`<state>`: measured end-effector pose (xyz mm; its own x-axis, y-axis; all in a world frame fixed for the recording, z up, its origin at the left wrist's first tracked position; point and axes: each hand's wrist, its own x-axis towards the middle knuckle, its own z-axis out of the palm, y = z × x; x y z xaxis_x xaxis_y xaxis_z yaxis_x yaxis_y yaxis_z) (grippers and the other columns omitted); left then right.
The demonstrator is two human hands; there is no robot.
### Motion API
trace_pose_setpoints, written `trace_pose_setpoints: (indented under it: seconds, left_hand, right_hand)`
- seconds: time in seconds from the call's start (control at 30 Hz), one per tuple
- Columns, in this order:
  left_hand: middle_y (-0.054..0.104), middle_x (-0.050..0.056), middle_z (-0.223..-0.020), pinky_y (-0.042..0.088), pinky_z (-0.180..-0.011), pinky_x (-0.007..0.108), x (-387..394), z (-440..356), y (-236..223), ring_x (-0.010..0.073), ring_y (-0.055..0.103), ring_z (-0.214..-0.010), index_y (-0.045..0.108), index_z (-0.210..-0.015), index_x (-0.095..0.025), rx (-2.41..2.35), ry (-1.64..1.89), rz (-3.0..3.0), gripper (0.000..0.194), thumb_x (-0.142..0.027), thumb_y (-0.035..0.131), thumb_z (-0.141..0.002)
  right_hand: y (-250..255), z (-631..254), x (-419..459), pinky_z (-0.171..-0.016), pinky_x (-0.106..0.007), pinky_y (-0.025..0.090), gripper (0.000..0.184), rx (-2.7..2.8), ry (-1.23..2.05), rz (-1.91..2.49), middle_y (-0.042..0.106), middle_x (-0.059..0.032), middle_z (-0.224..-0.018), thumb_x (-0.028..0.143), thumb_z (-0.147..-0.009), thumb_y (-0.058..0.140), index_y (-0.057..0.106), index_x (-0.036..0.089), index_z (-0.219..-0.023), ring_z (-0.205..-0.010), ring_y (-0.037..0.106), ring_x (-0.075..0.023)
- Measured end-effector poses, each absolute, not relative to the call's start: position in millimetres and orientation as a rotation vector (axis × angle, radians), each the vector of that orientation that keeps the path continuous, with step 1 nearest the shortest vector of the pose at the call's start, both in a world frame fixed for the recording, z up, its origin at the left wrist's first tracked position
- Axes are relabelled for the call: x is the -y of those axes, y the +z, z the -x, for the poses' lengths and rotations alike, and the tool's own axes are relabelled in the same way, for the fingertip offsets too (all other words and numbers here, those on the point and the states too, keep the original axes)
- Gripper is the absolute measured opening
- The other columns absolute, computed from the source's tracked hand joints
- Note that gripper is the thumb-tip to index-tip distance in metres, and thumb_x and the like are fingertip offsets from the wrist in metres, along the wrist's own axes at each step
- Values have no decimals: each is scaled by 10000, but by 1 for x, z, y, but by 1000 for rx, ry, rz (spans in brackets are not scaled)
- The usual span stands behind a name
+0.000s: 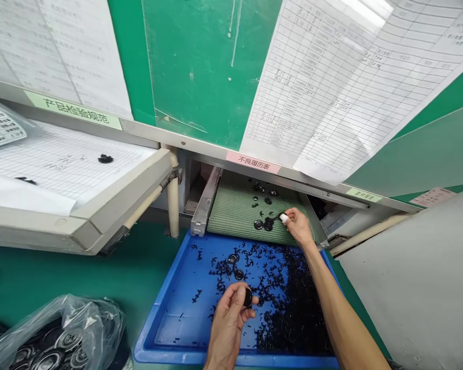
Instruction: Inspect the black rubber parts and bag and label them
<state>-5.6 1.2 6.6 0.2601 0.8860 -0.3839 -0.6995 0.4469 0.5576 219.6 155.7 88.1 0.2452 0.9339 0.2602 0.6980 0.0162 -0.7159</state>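
My left hand (227, 318) is closed on a black round part (248, 297), held between thumb and fingers above the blue tray (160, 308). Further forward, my right hand (297, 226), with a white wrap on one fingertip, reaches over the green conveyor belt (231, 205). Its fingers pinch a small black part (281, 216), mostly hidden behind them. Black ringed discs (258, 224) and small black scraps lie beside that hand on the belt. Two more black discs (238, 274) rest in the tray among scattered scraps, with a dense heap of black scraps (304, 303) at the right.
A clear plastic bag (96, 329) of black ringed parts stands at lower left. Above it, a grey ledge (54, 231) bears papers and a black part (105, 159). A metal rail (208, 200) edges the belt. Paper forms (332, 77) hang on the green panel. A grey surface (416, 277) stands right.
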Motion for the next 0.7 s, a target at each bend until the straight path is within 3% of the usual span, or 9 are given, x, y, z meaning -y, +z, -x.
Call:
trace_pose_setpoints:
  seconds: [0.13,0.33,0.43,0.57,0.7]
  left_hand:
    - [572,22,-773,470,-549,216,-1,4,2,146,597,-738,663,-851,-170,-762,1085,-321,282,-364,781,-685]
    - [601,68,-945,397,-458,195,-1,0,3,129,569,-726,676,-1032,-182,-800,1123,-356,415,-480,693,-744]
    - [598,45,-817,372,-462,192,0,-1,2,96,513,-618,654,-1095,-168,-777,1146,-409,466,-487,681,-757]
    - [513,-36,-588,296,-442,173,0,-2,-3,43,368,-467,642,-1069,-136,-837,1168,-497,436,-439,700,-761]
    - [540,-33,-567,365,-500,180,-2,0,1,56,429,-484,640,-1011,-143,-849,1150,-407,390,-433,702,-757]
  right_hand:
    - [87,-210,-117,-529,-268,503,405,1527,576,1613,621,-23,-744,376,-742,506,631,162,-1062,-575,596,-144]
    - [60,-150,-52,-502,-225,450,209,1597,808,1544,631,-16,-657,299,-795,556,705,172,-871,-554,573,-135]
    - [47,-117,-27,-474,-209,388,221,1586,833,1599,576,14,-557,278,-846,492,668,172,-764,-491,524,-119]
    - [55,-109,-17,-595,-214,402,240,1966,697,1609,593,16,-604,206,-896,403,633,199,-828,-587,542,-129]
    - [90,-138,-56,-630,-244,394,340,2053,210,1771,648,-51,-878,101,-871,357,633,213,-1036,-663,553,-148]
